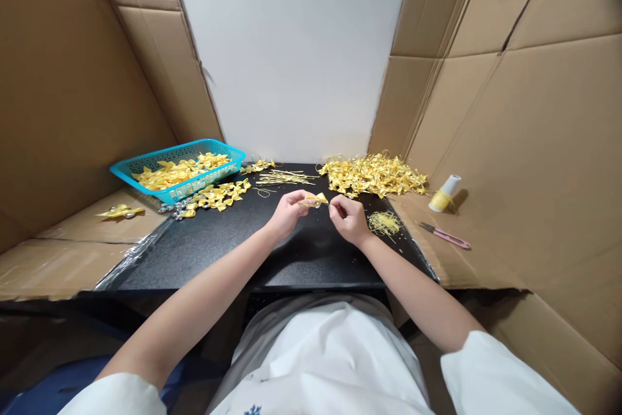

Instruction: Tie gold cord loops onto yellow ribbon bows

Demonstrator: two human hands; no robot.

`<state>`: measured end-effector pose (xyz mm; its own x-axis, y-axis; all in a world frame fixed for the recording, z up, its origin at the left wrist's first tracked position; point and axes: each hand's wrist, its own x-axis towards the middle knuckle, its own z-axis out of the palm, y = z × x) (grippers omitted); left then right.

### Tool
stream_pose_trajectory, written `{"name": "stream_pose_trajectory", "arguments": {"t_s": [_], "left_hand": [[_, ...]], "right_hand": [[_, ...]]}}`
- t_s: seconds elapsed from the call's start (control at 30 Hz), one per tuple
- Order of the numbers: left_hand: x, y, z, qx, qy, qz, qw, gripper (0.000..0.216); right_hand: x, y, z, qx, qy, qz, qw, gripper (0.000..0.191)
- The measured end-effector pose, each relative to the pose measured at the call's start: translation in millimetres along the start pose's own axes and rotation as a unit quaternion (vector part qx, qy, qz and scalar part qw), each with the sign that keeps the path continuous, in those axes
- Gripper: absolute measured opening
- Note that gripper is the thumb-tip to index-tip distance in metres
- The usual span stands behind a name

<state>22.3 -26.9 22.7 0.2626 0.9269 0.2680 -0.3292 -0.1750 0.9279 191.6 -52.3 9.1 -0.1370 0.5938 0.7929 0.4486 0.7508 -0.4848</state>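
Above the middle of the black table (204,253), my left hand (290,211) pinches a small yellow ribbon bow (318,199) that has a shiny bit on it. Close beside it on the right, my right hand (350,217) is closed, thumb against fingers, at the bow's right end. It seems to grip a thin thread there, too fine to make out well. Behind my hands lie several short yellow cords (286,177). To the right of my right hand sits a small heap of yellow thread scraps (385,223).
At left stands a turquoise basket (127,175) of yellow bows, with more bows (221,195) before it. A large bow pile (374,174) lies back right. On the right cardboard are a thread spool (444,195) and pink-handled thread snips (446,235). Cardboard walls (534,123) flank the table.
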Motion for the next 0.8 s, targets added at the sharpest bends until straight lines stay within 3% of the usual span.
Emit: {"name": "stream_pose_trajectory", "arguments": {"t_s": [0.8], "left_hand": [[1.7,-0.4,-3.8,-0.002,-0.021,-0.029,0.999,0.02]], "right_hand": [[0.2,2.4,0.2,0.01,-0.025,-0.008,1.0,0.015]]}}
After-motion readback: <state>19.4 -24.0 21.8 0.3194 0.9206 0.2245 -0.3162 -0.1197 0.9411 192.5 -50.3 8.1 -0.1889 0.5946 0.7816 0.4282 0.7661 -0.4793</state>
